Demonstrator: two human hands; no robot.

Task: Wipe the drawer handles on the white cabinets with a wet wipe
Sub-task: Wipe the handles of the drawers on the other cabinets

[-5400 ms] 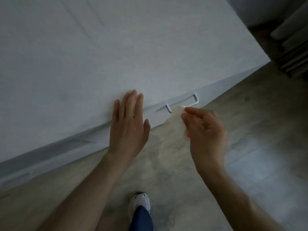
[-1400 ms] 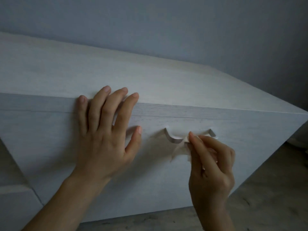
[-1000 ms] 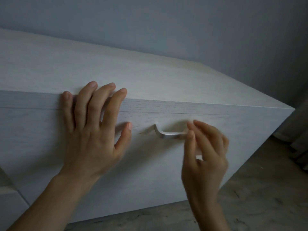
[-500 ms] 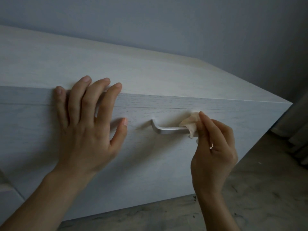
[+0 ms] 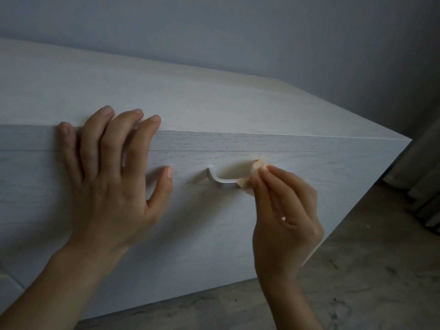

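Observation:
A low white cabinet (image 5: 214, 103) fills the view, its drawer front facing me. A metal bar handle (image 5: 222, 183) sticks out of the drawer front at centre; only its left bend and middle show. My right hand (image 5: 285, 222) pinches a small pale wet wipe (image 5: 253, 173) folded over the handle's right part, hiding that end. My left hand (image 5: 112, 182) lies flat with spread fingers against the drawer front, fingertips reaching over the cabinet's top edge, to the left of the handle.
A grey wall (image 5: 262, 32) stands behind the cabinet. Marbled grey floor (image 5: 369, 270) runs along the bottom and right. Folds of a curtain (image 5: 426, 186) hang at the right edge. Another white cabinet front (image 5: 7, 284) shows at the lower left corner.
I have crouched from above the cabinet to face its drawer front. Over the last second my right hand has slid the wipe along the handle's right part; my left hand stays pressed on the front.

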